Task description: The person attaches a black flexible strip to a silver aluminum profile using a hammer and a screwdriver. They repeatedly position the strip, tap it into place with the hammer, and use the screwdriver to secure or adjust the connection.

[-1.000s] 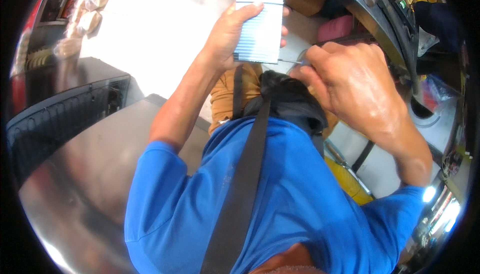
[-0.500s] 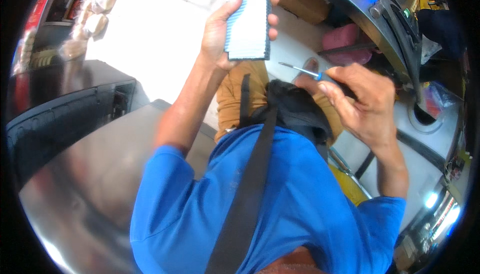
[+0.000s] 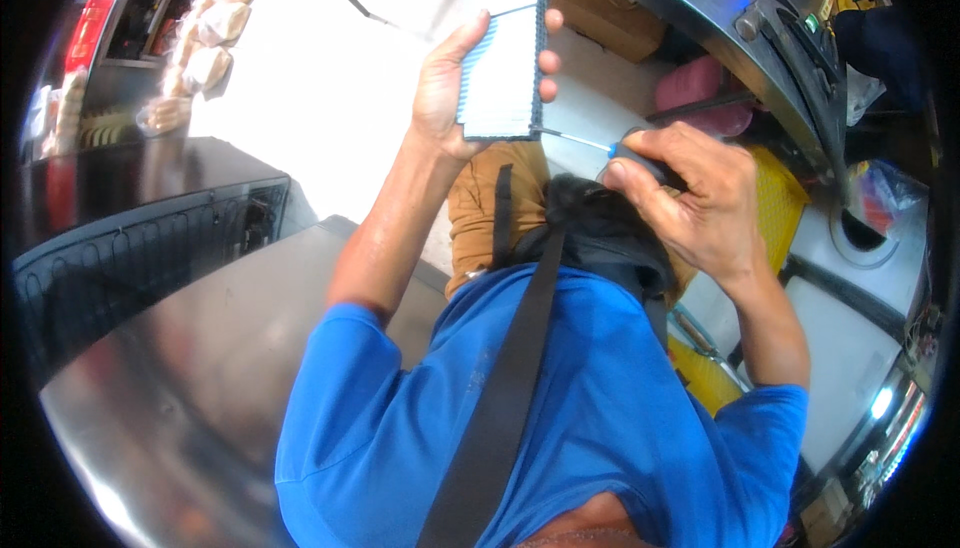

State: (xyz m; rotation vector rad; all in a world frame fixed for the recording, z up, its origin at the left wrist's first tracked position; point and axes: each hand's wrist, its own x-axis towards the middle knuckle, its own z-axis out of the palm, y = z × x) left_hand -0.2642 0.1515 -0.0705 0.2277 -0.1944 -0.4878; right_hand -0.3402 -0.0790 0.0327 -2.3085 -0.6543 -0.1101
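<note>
My left hand (image 3: 436,98) grips a long, flat, ribbed panel (image 3: 505,73), pale white-blue on its face with a dark toothed edge. The thumb lies along its left side and the fingertips curl round the right side. The panel's far end runs out of the top of the picture. In my right hand (image 3: 705,198), closed round the dark handle, is a screwdriver (image 3: 613,151) with a blue collar and a thin metal shaft. Its tip meets the panel's near right corner; whether it presses in is too small to tell.
To the left stand a dark cabinet with a coil grid (image 3: 150,248) and a shiny metal surface (image 3: 230,318). Bagged round goods (image 3: 222,23) line the far left. At the right are a curved metal counter edge (image 3: 700,48), a cardboard box (image 3: 610,13), a pink container (image 3: 690,85) and a yellow crate (image 3: 780,198).
The screwdriver has moved left, its tip going from apart from the panel to its near right corner. The panel and left hand sit slightly lower in the picture as the view shifts.
</note>
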